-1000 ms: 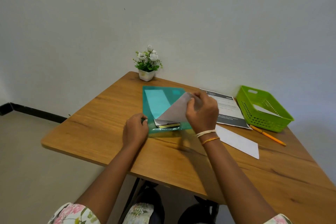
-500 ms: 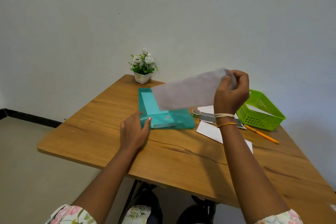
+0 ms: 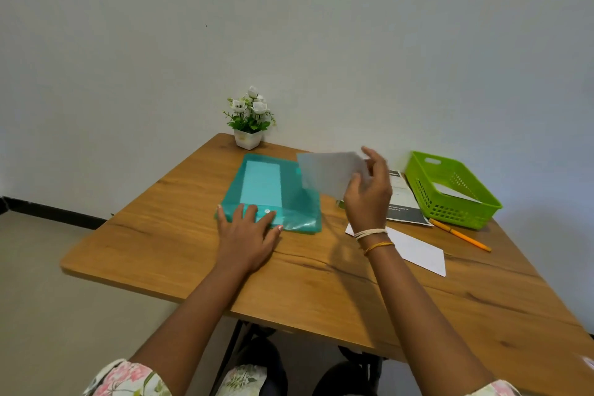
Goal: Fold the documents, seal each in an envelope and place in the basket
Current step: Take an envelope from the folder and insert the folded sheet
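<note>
The raised right hand (image 3: 366, 193) is covering one end of the blurred white paper envelope (image 3: 328, 172) and part of the printed black-and-white document (image 3: 403, 202); its print is proving too small to read. The right wrist is hiding a corner of the flat white envelope (image 3: 418, 251). A small object beside the teal plastic folder (image 3: 273, 190) is staying mostly hidden.

Plain office or home desk corner. Wood-grain laminate tabletop (image 3: 321, 283) set against bare white wall (image 3: 289, 26); teal plastic document folder (image 3: 273, 193), orange pencil (image 3: 459, 235), small potted white flowers (image 3: 249, 119).
</note>
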Demonstrator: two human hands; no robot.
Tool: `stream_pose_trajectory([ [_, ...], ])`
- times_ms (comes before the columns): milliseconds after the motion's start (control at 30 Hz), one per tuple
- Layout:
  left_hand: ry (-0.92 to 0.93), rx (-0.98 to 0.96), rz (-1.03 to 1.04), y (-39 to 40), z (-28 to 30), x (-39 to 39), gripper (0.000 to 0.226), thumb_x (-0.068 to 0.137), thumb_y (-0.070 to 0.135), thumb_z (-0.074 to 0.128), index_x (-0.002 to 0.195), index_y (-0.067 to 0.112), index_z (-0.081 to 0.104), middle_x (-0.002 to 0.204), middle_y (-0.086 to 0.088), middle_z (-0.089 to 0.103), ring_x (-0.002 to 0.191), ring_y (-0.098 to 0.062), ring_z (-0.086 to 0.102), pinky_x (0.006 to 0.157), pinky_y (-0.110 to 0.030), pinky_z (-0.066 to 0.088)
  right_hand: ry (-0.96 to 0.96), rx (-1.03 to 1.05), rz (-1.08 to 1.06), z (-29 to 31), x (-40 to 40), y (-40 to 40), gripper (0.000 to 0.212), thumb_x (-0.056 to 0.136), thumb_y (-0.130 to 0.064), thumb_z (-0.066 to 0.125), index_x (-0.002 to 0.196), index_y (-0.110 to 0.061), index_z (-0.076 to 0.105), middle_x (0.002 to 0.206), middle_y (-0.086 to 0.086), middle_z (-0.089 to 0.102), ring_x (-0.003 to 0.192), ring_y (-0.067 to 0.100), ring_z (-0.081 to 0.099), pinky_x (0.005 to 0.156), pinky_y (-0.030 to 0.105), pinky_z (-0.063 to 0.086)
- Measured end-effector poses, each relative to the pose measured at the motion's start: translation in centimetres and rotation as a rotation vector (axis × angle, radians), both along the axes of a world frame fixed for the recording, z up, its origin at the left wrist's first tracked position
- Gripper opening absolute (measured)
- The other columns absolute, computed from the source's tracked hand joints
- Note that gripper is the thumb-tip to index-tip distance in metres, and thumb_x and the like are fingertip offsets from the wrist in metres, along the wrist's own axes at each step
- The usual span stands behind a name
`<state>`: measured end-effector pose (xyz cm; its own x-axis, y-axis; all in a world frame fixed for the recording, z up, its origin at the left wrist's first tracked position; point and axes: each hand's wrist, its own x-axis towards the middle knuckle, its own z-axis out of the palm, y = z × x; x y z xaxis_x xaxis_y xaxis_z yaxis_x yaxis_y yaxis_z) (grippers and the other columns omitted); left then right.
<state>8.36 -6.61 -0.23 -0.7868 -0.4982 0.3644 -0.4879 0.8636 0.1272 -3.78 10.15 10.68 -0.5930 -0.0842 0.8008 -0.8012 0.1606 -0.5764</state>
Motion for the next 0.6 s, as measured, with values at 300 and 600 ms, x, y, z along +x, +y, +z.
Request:
stream_pose_trajectory([
  [300, -0.036, 0.128, 0.334, 0.4, 0.1, 0.3, 0.074, 0.092, 0.066, 0.016, 0.147, 0.021, 0.036, 0.148, -0.014, 0.037, 0.138, -0.034, 0.027, 0.111, -0.060, 0.003, 0.053, 0.501, 0.162, -7.3, 0.9, 0.9, 0.029, 0.074, 0.005, 0.061, 0.095, -0.013, 0.072, 0.095, 0.005, 0.064, 0.087, 0.019, 0.061, 0.077, 0.021, 0.048],
  [600, -0.005, 0.176, 0.408, 0.4, 0.2, 0.2, 0.086, 0.090, 0.069, 0.023, 0.148, 0.007, 0.030, 0.145, -0.021, 0.035, 0.135, -0.034, 0.027, 0.114, -0.057, 0.009, -0.010, 0.802, 0.113, -10.8, 1.7, 1.9, 0.028, 0.089, -0.014, 0.059, 0.113, -0.025, 0.069, 0.104, -0.001, 0.062, 0.094, 0.016, 0.057, 0.076, 0.028, 0.054],
])
